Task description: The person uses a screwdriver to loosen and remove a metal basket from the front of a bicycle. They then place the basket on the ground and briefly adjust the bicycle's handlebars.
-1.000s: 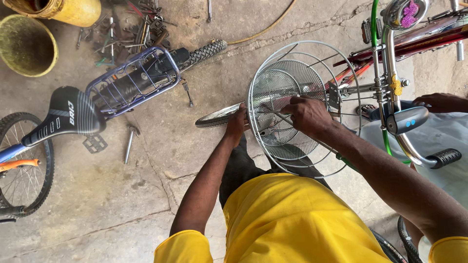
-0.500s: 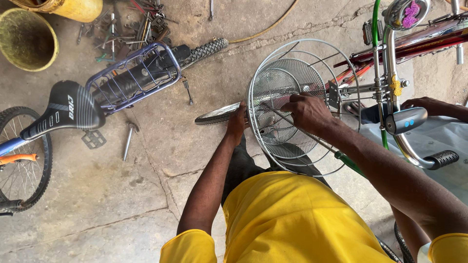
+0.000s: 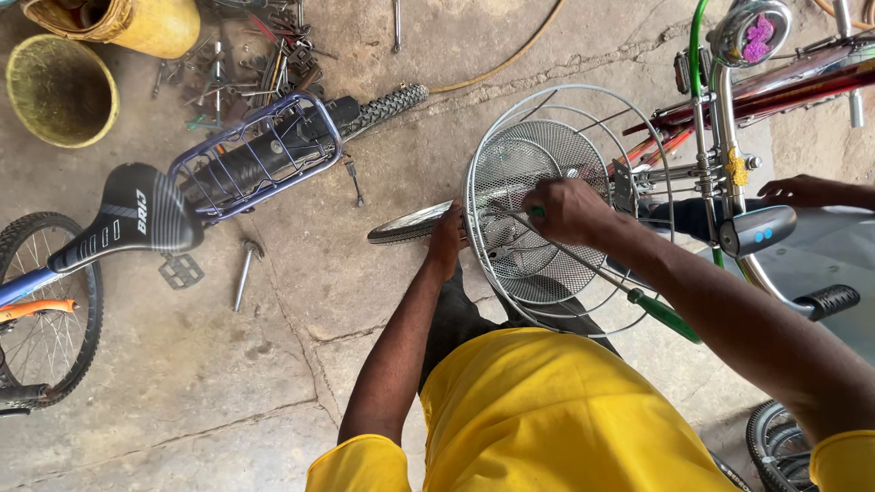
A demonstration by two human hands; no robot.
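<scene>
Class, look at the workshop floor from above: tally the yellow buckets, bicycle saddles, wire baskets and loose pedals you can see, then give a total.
Yellow buckets: 2
Bicycle saddles: 1
Wire baskets: 1
Loose pedals: 1
Total: 5

One view only, from the head, looking straight down past the yellow shirt (image 3: 547, 419) at the concrete floor (image 3: 182, 383). Close in: both forearms fill the lower frame, the wire basket (image 3: 547, 146) sits mid-frame, tools along the top edge.
</scene>
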